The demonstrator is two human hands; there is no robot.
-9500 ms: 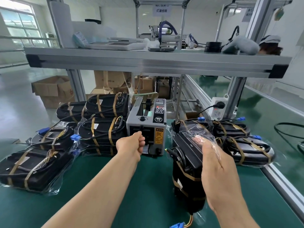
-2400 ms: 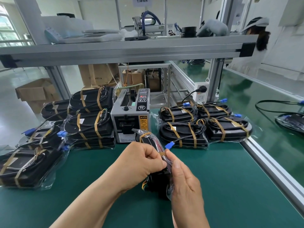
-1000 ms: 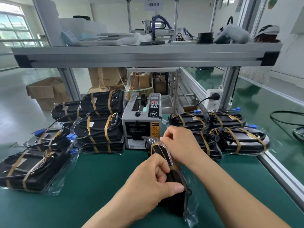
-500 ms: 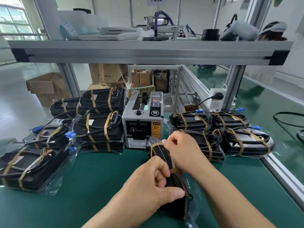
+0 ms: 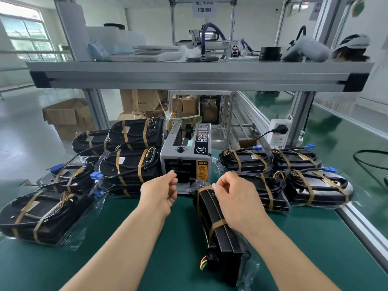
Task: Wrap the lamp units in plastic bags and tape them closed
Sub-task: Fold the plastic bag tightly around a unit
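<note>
Close in, on the green tabletop (image 5: 180,238), props the bagged lamp unit (image 5: 226,244) up on its thin edge, long side pointing from near to far. Grips its far top end with the right hand (image 5: 237,198), fingers curled tight. Reaches the left hand (image 5: 159,192), just left of the lamp, to the mouth of the tape machine (image 5: 184,152), fingers curled in; cannot tell whether pinching tape. Probably needs to bring tape rightward to the bag.

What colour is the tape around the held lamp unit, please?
The tape is tan, clearest in the head view.
</note>
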